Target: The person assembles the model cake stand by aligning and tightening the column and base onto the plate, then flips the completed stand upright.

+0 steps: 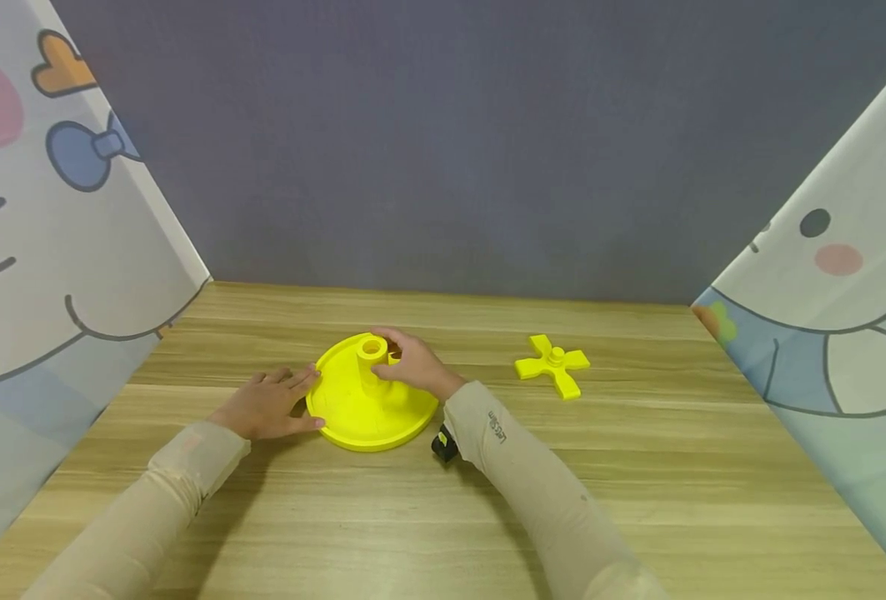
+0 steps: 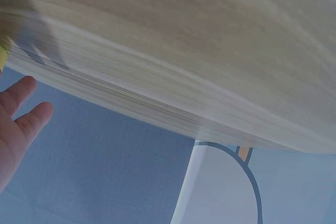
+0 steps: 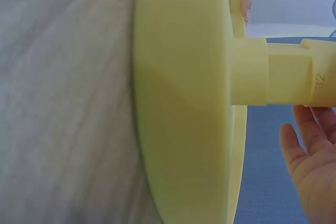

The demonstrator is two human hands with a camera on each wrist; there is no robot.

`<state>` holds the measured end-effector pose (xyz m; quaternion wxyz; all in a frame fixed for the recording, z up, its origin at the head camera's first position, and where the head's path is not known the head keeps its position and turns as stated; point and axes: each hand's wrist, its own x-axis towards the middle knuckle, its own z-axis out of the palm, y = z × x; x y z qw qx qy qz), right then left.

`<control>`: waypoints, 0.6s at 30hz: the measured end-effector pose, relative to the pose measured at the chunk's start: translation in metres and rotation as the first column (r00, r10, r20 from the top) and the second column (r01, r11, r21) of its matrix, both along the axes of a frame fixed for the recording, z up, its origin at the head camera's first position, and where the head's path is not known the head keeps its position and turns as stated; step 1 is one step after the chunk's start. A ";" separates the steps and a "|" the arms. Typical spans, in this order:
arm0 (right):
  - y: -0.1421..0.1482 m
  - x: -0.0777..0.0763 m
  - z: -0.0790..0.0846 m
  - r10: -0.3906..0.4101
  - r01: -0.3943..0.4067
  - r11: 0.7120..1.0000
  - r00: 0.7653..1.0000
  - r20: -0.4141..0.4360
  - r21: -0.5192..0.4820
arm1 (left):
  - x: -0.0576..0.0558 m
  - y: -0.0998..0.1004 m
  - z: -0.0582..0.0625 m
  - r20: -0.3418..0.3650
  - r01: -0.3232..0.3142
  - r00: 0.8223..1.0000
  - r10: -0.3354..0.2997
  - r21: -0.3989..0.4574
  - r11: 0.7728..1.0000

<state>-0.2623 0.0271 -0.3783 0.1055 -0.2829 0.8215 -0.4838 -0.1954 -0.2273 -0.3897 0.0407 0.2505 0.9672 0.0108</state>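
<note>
A round yellow base (image 1: 345, 421) with a raised rim lies on the wooden table. From it stands an upright yellow tube (image 1: 368, 357) with a hollow top. My right hand (image 1: 416, 365) grips this tube near its top, thumb on the near side and fingers behind. In the right wrist view, a short collar (image 3: 249, 72) on the base meets a flat-sided section, and above that a wider part carries the number 32. My left hand (image 1: 270, 406) rests at the base's left rim, fingers spread and fairly straight. The left wrist view catches only some fingertips (image 2: 39, 116).
To the right, a yellow cross-shaped piece (image 1: 567, 383) with a round peg in its middle lies on the table (image 1: 675, 467). A grey panel (image 1: 443, 150) rises behind, and cartoon-printed panels (image 1: 863, 358) flank both sides. A small black device (image 1: 444, 447) sits at the right cuff.
</note>
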 end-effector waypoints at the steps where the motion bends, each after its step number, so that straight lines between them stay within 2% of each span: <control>1: 0.000 0.000 0.000 -0.008 0.008 1.000 1.000 -0.001 0.002 | 0.000 0.000 0.000 -0.001 0.001 1.000 -0.001 0.002 1.000; 10: -0.001 0.001 0.000 -0.070 0.070 0.998 0.998 0.002 -0.001 | -0.001 0.000 0.001 -0.005 0.007 1.000 -0.007 0.011 1.000; 18: 0.002 0.001 -0.002 -0.027 0.027 0.999 1.000 0.003 0.022 | 0.000 0.000 0.001 -0.005 0.010 1.000 -0.010 0.014 1.000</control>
